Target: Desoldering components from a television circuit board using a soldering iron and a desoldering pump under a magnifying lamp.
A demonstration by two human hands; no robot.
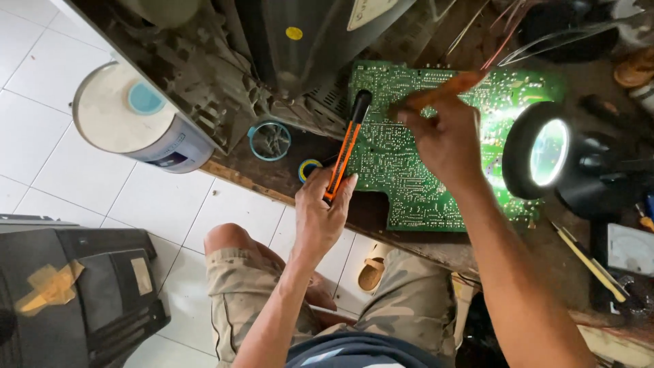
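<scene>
1. The left hand is closed in a pinch around the lower end of an orange-and-black tool. The tool stands slanted, with its black tip resting on or just over the left edge of the circuit board; contact cannot be confirmed.
2. The right hand is closed around an orange-handled tool, which is blurred. Its working end is hidden behind the fingers, so its kind cannot be made out.
3. The green circuit board lies flat, solder side up, near the front edge of the tabletop. Its right part is washed out by glare, and the right hand covers its middle.
4. A round lit magnifier lamp stands just to the right of the board; its black housing runs out of the picture at the right edge.
5. A grey television casing fills the back of the tabletop and is cut off at the top.
6. A small roll of tape sits at the front edge, partly hidden by the left hand. A teal ring-shaped item lies beside it.
7. On the floor, a white bucket with lid stands against the tabletop's left corner. A black case is cut off at the lower left.
</scene>
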